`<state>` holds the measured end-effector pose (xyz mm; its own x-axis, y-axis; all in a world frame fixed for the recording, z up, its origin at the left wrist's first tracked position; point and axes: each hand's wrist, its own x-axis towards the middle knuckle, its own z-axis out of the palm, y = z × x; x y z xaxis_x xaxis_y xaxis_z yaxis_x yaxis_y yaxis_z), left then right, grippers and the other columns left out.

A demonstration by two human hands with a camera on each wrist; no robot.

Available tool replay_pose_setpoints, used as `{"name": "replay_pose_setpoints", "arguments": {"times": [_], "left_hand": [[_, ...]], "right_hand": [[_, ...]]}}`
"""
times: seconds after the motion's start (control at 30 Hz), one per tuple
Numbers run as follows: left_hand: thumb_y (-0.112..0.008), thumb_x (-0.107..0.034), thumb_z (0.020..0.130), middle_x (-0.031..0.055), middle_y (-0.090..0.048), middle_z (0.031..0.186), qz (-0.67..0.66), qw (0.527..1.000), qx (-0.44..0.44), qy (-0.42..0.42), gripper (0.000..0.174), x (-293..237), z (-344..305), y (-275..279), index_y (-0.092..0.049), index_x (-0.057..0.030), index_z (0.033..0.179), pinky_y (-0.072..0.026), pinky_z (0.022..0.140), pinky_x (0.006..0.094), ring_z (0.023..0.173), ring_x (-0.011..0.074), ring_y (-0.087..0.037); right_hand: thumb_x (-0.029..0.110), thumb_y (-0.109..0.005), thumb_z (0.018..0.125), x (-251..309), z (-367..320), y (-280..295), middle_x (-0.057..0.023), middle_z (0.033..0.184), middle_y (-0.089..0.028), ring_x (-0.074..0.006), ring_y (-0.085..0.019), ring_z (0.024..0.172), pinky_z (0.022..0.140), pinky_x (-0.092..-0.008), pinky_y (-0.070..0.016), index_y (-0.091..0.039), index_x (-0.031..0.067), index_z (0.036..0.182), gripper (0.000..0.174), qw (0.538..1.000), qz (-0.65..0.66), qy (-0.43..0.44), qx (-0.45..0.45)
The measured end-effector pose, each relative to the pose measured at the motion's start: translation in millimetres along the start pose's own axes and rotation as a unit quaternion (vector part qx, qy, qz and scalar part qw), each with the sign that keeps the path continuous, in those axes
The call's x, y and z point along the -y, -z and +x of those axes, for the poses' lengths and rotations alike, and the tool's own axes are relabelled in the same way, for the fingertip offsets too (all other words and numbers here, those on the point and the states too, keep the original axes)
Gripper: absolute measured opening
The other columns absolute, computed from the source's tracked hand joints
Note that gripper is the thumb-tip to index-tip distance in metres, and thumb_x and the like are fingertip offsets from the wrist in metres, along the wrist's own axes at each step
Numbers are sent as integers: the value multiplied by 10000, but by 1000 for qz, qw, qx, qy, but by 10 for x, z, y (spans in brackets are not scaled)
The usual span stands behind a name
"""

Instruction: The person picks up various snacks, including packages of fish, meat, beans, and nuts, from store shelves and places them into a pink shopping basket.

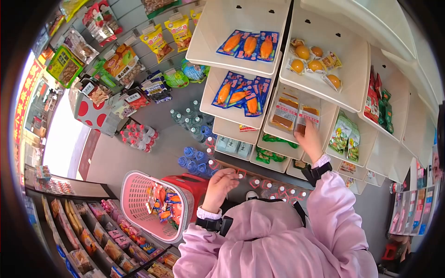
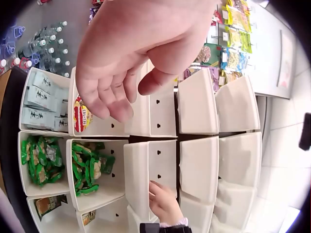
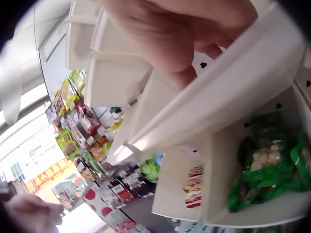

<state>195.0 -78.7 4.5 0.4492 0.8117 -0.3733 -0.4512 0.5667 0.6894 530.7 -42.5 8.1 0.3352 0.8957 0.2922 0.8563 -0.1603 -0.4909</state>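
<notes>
My right hand (image 1: 311, 141) reaches into a white bin and grips the lower end of a flat brown snack packet (image 1: 309, 112) with a white and red label. A similar brown packet (image 1: 283, 113) lies to its left in the same bin. In the right wrist view the fingertips of the right hand (image 3: 165, 34) are hidden behind the bin's wall. My left hand (image 1: 220, 187) hangs in front of the body with loosely bent fingers, holding nothing. Left of it stands a pink basket (image 1: 132, 204) containing several colourful packets (image 1: 162, 201).
White bins rise in tiers, with blue-orange packets (image 1: 250, 46), round brown eggs in clear wrap (image 1: 315, 65) and green packets (image 2: 87, 170). Bottles (image 1: 192, 160) stand on the floor below. Snack racks (image 1: 88, 231) are at lower left, and bags hang on the back wall (image 1: 134, 28).
</notes>
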Motion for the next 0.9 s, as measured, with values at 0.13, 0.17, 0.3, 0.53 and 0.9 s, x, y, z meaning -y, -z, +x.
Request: {"name": "replay_pose_setpoints", "arguments": {"times": [0.13,0.17,0.3,0.53,0.9], "left_hand": [[-434,-37,841,129,-578,927,35,999,-25,5,225,109,-54,-44,-466,18,1057,-470,735,294,794,200,-580],[-434,-37,840,128,-577,925,37,999,-35,5,226,125,-79,-32,-466,20,1057,-471,734,294,792,200,-580],[-437,-37,837,126,-577,919,45,997,-67,4,229,178,-185,9,-465,25,1056,-472,731,294,785,200,-580],[-441,-45,834,125,-577,911,30,996,-78,-17,233,211,-243,42,-465,26,1055,-470,719,283,770,188,-578],[-463,-61,838,105,-570,943,30,999,-4,-16,261,249,-172,-203,-458,15,1088,-464,735,261,821,167,-568]], "right_hand": [[300,-690,612,-96,151,-108,-291,1226,-331,-427,-345,1121,917,-455,-326,-324,-38,1194,766,992,-120,-38,16],[318,-694,605,-115,182,-148,-302,1252,-296,-435,-319,1140,926,-458,-316,-303,-42,1209,805,990,-132,-48,16],[310,-688,611,-35,242,-124,-298,1258,-293,-428,-311,1150,940,-460,-298,-289,-57,1219,815,987,-131,-82,31],[233,-640,633,-105,225,-39,-293,1196,-359,-406,-396,1072,876,-403,-367,-333,-47,1186,692,999,-38,-9,21],[76,-517,709,159,74,716,-216,690,-560,-377,-555,683,586,-426,-432,-538,-20,780,121,999,-37,-7,0]]}}
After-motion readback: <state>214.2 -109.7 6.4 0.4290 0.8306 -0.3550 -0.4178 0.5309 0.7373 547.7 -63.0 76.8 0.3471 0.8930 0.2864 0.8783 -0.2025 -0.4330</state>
